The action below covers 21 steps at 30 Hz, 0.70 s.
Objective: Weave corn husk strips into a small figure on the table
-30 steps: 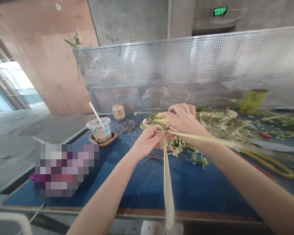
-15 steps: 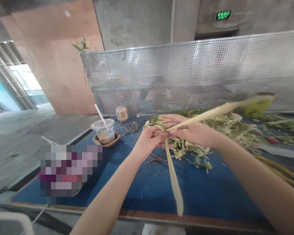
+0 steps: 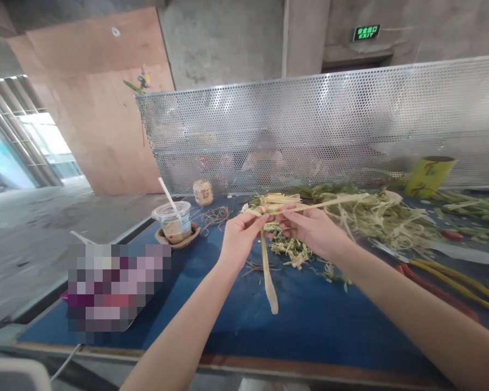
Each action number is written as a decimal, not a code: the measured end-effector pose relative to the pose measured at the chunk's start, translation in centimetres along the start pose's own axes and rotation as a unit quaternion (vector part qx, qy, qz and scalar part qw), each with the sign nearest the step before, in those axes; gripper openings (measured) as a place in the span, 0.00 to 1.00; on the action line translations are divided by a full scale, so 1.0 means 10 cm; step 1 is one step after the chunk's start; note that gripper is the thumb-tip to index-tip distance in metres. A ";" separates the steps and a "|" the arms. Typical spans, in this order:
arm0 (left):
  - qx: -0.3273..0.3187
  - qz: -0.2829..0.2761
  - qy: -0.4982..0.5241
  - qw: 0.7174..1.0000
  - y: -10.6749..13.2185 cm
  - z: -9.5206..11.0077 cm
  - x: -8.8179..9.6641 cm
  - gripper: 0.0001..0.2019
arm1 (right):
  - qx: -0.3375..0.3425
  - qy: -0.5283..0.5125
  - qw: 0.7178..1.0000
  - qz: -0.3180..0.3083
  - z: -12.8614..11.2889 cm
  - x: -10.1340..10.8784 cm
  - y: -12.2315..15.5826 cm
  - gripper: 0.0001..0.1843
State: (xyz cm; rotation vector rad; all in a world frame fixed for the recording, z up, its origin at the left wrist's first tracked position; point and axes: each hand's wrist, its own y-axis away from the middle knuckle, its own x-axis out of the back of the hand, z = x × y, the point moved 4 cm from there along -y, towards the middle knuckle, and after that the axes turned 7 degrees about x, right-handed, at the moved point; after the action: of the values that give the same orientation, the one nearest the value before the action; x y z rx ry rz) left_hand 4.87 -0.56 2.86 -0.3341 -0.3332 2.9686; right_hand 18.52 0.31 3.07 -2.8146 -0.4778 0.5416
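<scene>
Over the middle of the blue table (image 3: pixel 228 326), my left hand (image 3: pixel 241 234) pinches a pale husk-like plant strip, thumb against fingers. One flat tail of a strip (image 3: pixel 270 288) hangs down below it. Close beside it, my right hand (image 3: pixel 312 228) has its fingertips closed on a strip (image 3: pixel 336 202) that runs out to the right. Between the hands the strips cross near a small bundle of pale stalks (image 3: pixel 283 197), partly hidden by the fingers. Curled plant scraps (image 3: pixel 295 252) lie on the table just below the right hand.
A heap of shredded husks (image 3: pixel 391 217) spreads at the right, with scissors (image 3: pixel 456 271) in front and a yellow-green can (image 3: pixel 430 176) behind. At the left stand a plastic cup with a straw (image 3: pixel 175 222), twine (image 3: pixel 215 215) and a blurred-out item (image 3: pixel 114 293). A perforated metal screen (image 3: pixel 309 125) rises behind.
The long strip has swung down from its raised slant to lie nearly level on the right. My right hand has turned from flat over the work to a fingertip pinch. The hanging tail shifted left.
</scene>
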 end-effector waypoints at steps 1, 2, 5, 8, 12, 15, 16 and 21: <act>0.001 0.003 -0.004 1.000 0.00 0.00 0.00 0.07 | 0.004 0.001 1.000 -0.002 0.01 0.01 0.02 0.10; 0.003 0.005 -0.008 1.000 0.01 0.00 0.00 0.06 | 0.012 0.007 1.000 -0.004 0.01 0.03 0.03 0.10; 0.026 0.006 -0.015 1.000 0.03 0.02 -0.01 0.07 | 0.085 0.060 0.995 -0.009 -0.03 0.11 0.08 0.11; 0.061 0.008 -0.007 0.998 0.05 0.03 -0.02 0.07 | 0.204 0.156 0.966 -0.019 -0.17 0.17 0.14 0.06; 0.094 0.011 -0.007 0.996 0.03 0.05 -0.03 0.07 | 0.278 0.321 0.904 -0.057 -0.31 0.16 0.24 0.10; 0.134 -0.050 -0.014 0.990 0.01 0.11 -0.09 0.07 | 0.303 0.400 0.859 -0.105 -0.37 0.10 0.29 0.14; 0.155 -0.081 -0.019 0.984 0.01 0.13 -0.13 0.08 | 0.309 0.409 0.851 -0.113 -0.38 0.10 0.30 0.14; 0.250 -0.181 -0.027 0.951 0.02 0.21 -0.30 0.08 | 0.290 0.358 0.885 -0.072 -0.39 0.22 0.30 0.11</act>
State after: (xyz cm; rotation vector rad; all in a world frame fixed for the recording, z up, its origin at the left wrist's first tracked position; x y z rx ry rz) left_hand 7.29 -1.64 5.43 -0.1136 0.3222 2.5776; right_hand 22.80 -2.37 5.06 -2.1505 -0.2902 -0.3492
